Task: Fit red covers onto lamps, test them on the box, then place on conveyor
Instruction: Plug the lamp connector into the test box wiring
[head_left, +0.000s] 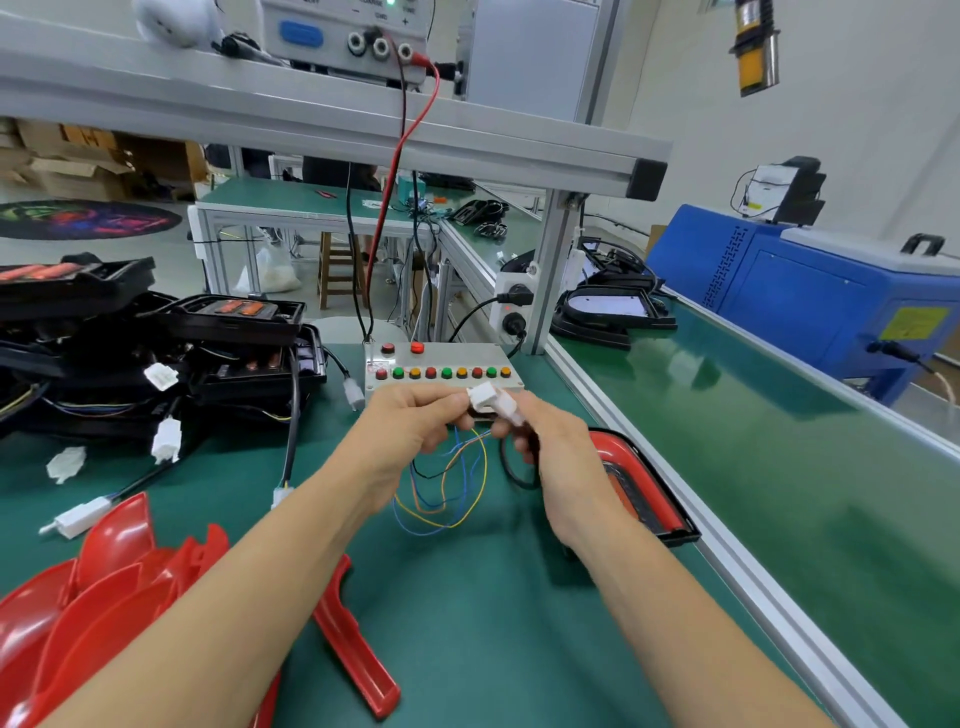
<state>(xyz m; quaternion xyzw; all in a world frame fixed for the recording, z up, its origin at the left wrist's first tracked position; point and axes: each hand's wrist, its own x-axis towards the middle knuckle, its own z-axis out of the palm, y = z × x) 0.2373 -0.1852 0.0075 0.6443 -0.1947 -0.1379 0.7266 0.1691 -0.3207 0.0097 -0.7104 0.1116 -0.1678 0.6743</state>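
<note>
Now both hands are testing: left hand (410, 423) pinching a white plug (480, 396), right hand (545, 441) gripping its mate (511, 413), before the test box (441, 366) at twelve o'clock; next, probably pressing buttons.

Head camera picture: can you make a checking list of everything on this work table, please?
Surface: green mat, with a green conveyor on its right side.
Job's things: grey test box with coloured buttons; a covered lamp near the conveyor edge; loose red covers bottom left; uncovered black lamps stacked left.
Clutter: a scrap of white plastic on the mat.
Grippers: left hand and right hand each pinch one of two white connectors held together.
Cables: thin coloured wires hang below the hands; a red lead runs up to the power supply.
Surroundings: blue machine beyond the conveyor.
</note>
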